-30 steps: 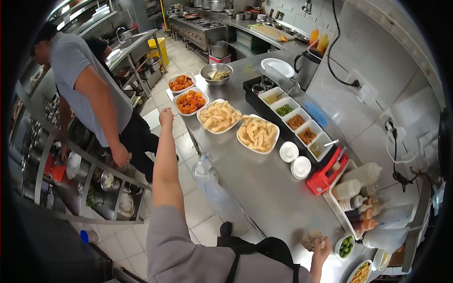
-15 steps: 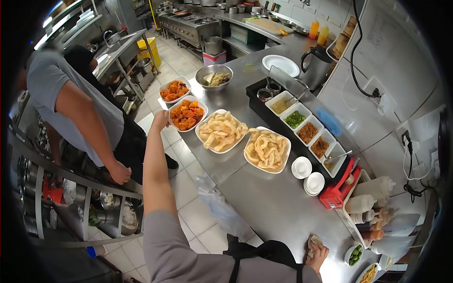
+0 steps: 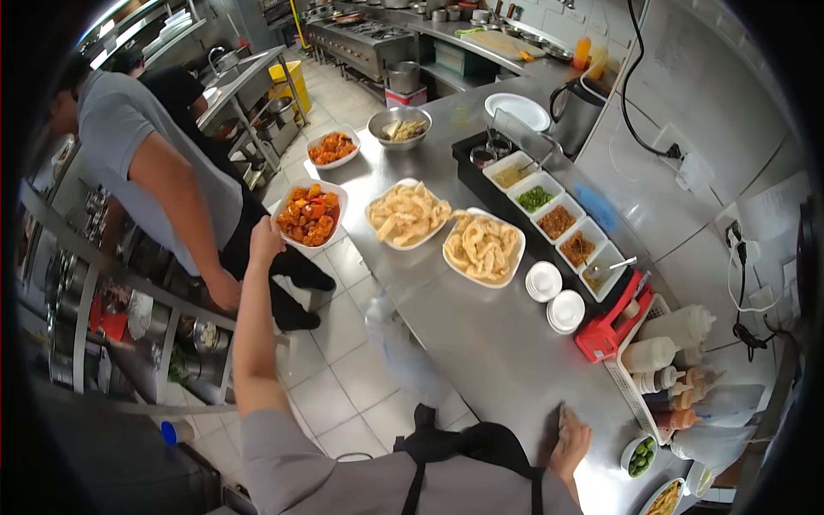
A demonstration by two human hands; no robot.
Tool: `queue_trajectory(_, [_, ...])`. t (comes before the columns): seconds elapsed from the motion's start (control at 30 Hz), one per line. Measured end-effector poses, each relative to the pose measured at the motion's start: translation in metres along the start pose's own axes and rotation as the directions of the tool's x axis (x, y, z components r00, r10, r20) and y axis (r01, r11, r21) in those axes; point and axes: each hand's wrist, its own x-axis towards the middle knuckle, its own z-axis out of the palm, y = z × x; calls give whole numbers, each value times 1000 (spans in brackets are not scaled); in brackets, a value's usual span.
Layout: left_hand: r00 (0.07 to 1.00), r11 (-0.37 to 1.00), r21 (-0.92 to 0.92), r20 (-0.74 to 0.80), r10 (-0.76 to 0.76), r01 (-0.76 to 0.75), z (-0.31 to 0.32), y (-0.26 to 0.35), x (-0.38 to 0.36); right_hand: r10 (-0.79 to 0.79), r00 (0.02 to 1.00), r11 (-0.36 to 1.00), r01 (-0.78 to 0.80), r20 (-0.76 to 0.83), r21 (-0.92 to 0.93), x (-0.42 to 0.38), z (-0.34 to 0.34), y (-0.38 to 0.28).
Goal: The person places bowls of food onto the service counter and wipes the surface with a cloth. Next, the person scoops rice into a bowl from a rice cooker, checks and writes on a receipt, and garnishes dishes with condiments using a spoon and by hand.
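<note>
Left hand grasps one rim of the white dish of sauced pieces, located beyond the desk edge above floor tiles. Right hand grips a probable cloth, blurred. One-sided grip could tilt the dish, causing spillage.

Illumination is bright across the centre, with white glare on the worktop at the lower right and near its far left corner, a dim lower-left area, soft detail on the distant stove, and wide-angle curvature ending in black vignetting at both sides.
</note>
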Motion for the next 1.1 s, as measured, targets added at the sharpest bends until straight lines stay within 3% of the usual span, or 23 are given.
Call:
queue_trajectory(0.07, [997,999,22,54,47,-48,-23,32,-50,250,967,912,-250,45,324,11,5,5])
queue_trajectory(0.1, [994,997,2,86,71,-72,-25,47,-76,425,891,626,-415,158,660,21,10,-4])
queue_trajectory(0.13, [988,995,-19,118,104,-102,-25,64,-104,525,786,199,-485,325,852,32,16,-18])
queue_trajectory(0.17, [978,989,-45,150,145,-140,-23,83,-129,458,760,41,-536,461,843,45,17,-30])
queue_trajectory(0.2, [961,985,-29,215,173,-171,-17,102,-156,273,794,-68,-548,543,834,62,16,-47])
queue_trajectory(0.23, [945,982,-95,271,182,-162,-6,119,-184,154,778,-189,-582,610,791,73,26,-50])
queue_trajectory(0.27, [907,958,-57,309,285,-281,9,127,-208,10,803,-296,-567,596,769,84,32,-59])
queue_trajectory(0.3, [886,975,-132,409,219,-180,17,159,-242,-10,788,-352,-579,615,736,92,39,-64])
queue_trajectory(0.37, [805,984,-172,577,140,-48,44,193,-293,-200,800,-626,-548,565,555,106,32,-75])
queue_trajectory(0.4, [764,978,-205,626,155,-30,59,206,-317,-308,785,-678,-578,537,455,108,29,-73])
queue_trajectory(0.47, [734,975,-217,655,178,-43,92,222,-353,-242,822,-659,-529,515,535,99,37,-61])
queue_trajectory(0.53, [735,965,-262,649,198,-29,122,231,-378,-313,879,-821,-441,361,362,74,49,-54])
queue_trajectory(0.57, [737,953,-301,641,215,-16,134,236,-387,-286,846,-852,-440,450,285,62,52,-52])
queue_trajectory(0.67, [770,935,-350,584,258,-48,143,241,-399,-176,794,-699,-517,582,494,27,49,-22])
queue_trajectory(0.73, [795,928,-368,544,268,-61,145,236,-397,-119,779,-453,-595,616,664,15,-4,-11])
queue_trajectory(0.8, [816,920,-391,523,247,-27,148,215,-390,48,681,-103,-724,731,682,11,-34,17])
queue_trajectory(0.83, [815,927,-373,526,242,-35,146,208,-385,134,652,420,-719,746,553,17,-59,18])
queue_trajectory(0.87, [816,932,-359,525,241,-45,144,202,-378,228,653,812,-536,722,228,30,-82,13])
queue_trajectory(0.9, [816,938,-342,528,236,-51,144,196,-373,146,857,938,-279,494,207,40,-97,4])
queue_trajectory(0.93, [811,945,-324,540,225,-47,145,189,-367,-5,969,995,-20,247,98,53,-104,-3])
queue_trajectory(1.0, [806,957,-287,557,201,-40,151,176,-353,88,984,996,-88,158,-8,114,-89,-10])
queue_trajectory(1.03, [804,954,-295,553,220,-59,154,172,-347,-16,1000,999,16,-11,32,145,-87,-39])
queue_trajectory(1.1, [797,947,-306,547,257,-96,155,165,-339,-184,974,983,183,-132,-14,226,-47,-56])
